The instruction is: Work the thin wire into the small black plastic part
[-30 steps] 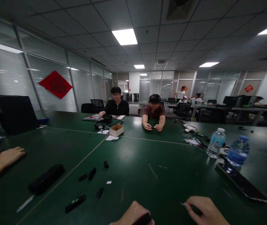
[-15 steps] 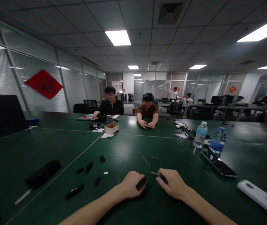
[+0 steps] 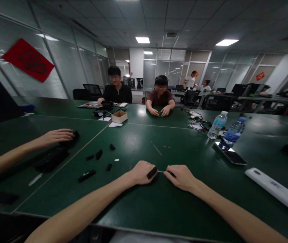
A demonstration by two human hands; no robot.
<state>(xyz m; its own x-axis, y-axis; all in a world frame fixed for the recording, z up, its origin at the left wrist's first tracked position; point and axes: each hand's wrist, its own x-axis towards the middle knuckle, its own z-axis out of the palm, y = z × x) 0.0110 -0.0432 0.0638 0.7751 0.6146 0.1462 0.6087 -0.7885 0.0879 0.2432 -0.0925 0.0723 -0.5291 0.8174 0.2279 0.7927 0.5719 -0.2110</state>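
Note:
My left hand (image 3: pixel 141 172) pinches a small black rectangular piece (image 3: pixel 152 172) at its fingertips, low in the middle of the view. My right hand (image 3: pixel 181 177) holds a thin metal pin (image 3: pixel 160 171) with a short black end. The pin's tip points left, at or very near the black piece. Whether they touch is hard to tell at this size. Several loose black parts (image 3: pixel 98 154) lie on the green table (image 3: pixel 134 202) to the left of my hands. Another person's hand (image 3: pixel 56 136) rests on a black object (image 3: pixel 71 137) further left.
A long black case (image 3: pixel 51 160) lies under that arm. To the right are a white remote-like device (image 3: pixel 275 191), a phone (image 3: pixel 230 156) and two water bottles (image 3: pixel 217 125). Two seated people, a cardboard box (image 3: pixel 119 117) and cables occupy the table's far side.
My hands have come closer together, bringing the pin to the black piece. Another person's arm now reaches in from the left onto a black object. The whole view has tilted downward.

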